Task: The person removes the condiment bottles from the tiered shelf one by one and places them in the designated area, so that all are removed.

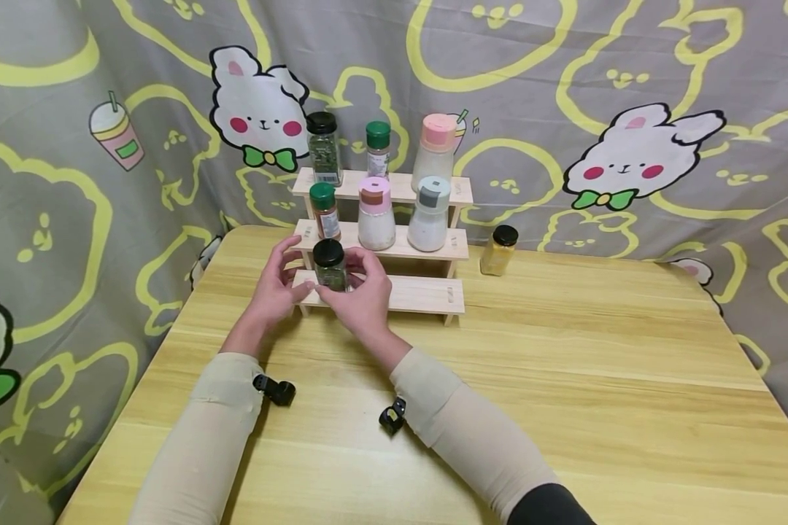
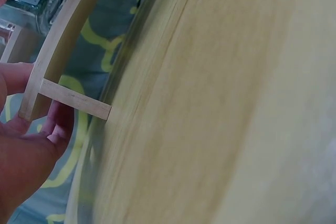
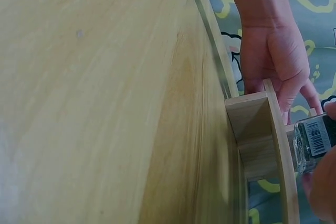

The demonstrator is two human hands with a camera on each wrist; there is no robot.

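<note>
Head view: your right hand (image 1: 366,295) grips the jar (image 1: 331,276) of green flakes at the bottom shelf's (image 1: 416,293) left end; your left hand (image 1: 272,294) has fingers (image 1: 279,257) curled round that end.

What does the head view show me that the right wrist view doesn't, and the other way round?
Only the head view: six containers on the two upper shelves, the yellow jar on the table right of the rack, and the black lid of the held herb jar.

Only the right wrist view: the barcode label on that herb jar.

Both: the jar itself, the right hand holding it, the left hand at the rack's end, the wooden rack, the table and the patterned curtain.
</note>
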